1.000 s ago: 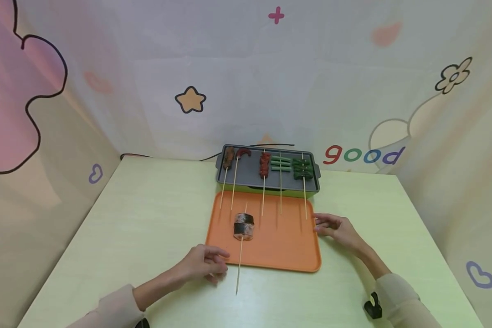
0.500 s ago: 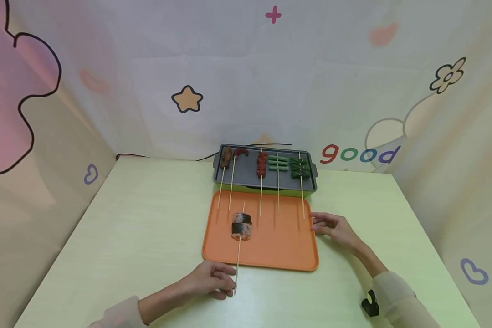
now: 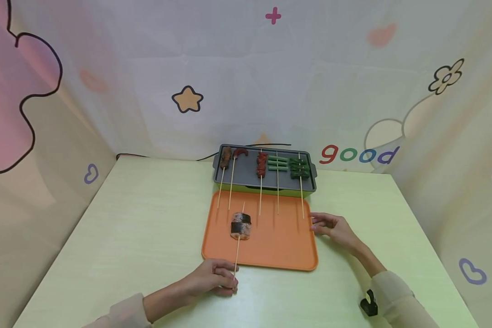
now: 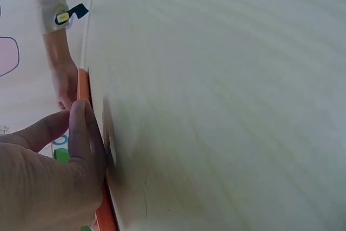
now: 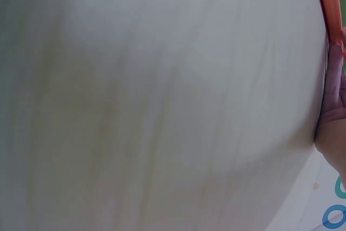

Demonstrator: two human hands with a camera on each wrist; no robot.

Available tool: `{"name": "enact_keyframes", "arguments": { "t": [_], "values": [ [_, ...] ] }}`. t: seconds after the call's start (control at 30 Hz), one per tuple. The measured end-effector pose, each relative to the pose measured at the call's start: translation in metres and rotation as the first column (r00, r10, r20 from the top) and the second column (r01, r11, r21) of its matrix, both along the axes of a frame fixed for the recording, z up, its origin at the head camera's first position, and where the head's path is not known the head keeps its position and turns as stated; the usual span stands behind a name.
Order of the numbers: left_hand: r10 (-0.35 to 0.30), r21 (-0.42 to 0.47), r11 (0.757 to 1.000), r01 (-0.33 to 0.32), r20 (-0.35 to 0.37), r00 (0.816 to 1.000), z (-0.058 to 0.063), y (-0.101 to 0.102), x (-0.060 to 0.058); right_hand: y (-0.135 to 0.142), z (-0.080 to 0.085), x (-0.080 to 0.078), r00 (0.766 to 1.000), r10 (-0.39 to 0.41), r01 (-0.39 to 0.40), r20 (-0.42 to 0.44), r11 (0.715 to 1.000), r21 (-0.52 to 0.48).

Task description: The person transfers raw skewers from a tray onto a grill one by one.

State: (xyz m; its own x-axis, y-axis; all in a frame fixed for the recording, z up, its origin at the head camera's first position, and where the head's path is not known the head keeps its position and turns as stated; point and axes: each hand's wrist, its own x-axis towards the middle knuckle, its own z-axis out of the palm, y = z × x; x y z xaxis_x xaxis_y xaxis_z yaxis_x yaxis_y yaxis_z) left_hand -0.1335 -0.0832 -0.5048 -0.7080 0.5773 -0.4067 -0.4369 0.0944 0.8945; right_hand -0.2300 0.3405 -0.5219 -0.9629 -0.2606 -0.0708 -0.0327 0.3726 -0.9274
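A skewer with a thick roll of white and black bands (image 3: 240, 226) lies over the orange tray (image 3: 280, 246), its bare stick (image 3: 237, 255) reaching past the front rim. My left hand (image 3: 208, 278) pinches the lower end of that stick between thumb and fingers. In the left wrist view the thumb and forefinger (image 4: 80, 128) meet beside the tray's rim; the stick is hard to make out there. My right hand (image 3: 339, 230) holds the tray's right rim with its fingertips. Only part of that hand (image 5: 334, 90) shows in the right wrist view, against the orange edge.
Behind the tray stands a grey-topped toy grill (image 3: 246, 175) on a green base. Several skewers lie across it, including red meat (image 3: 261, 165) and green leaves (image 3: 299, 169), their sticks overhanging the tray. A printed curtain (image 3: 246, 91) closes the back and sides.
My left hand has moved right and toward the front from the tray's front left corner, and has taken hold of the skewer's stick. The right hand stays at the tray's rim.
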Motion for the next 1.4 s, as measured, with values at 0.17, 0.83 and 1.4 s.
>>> {"name": "enact_keyframes", "arguments": {
  "t": [0.17, 0.83, 1.4],
  "values": [
    [0.031, 0.013, 0.999, -0.031, 0.015, 0.999, -0.0004, 0.0010, -0.0017, 0.0006, -0.0010, -0.0009, 1.000, 0.004, -0.004, -0.007, 1.000, -0.012],
    [0.074, 0.031, 0.997, -0.075, 0.035, 0.997, 0.0009, -0.0002, 0.0021, -0.0009, 0.0019, 0.0021, 1.000, -0.009, 0.009, -0.002, 1.000, 0.005],
    [0.111, 0.050, 0.993, -0.110, -0.006, 0.994, 0.0059, -0.0043, 0.0048, -0.0006, 0.0020, 0.0019, 1.000, -0.004, 0.004, -0.001, 1.000, 0.004]
  ]
}}
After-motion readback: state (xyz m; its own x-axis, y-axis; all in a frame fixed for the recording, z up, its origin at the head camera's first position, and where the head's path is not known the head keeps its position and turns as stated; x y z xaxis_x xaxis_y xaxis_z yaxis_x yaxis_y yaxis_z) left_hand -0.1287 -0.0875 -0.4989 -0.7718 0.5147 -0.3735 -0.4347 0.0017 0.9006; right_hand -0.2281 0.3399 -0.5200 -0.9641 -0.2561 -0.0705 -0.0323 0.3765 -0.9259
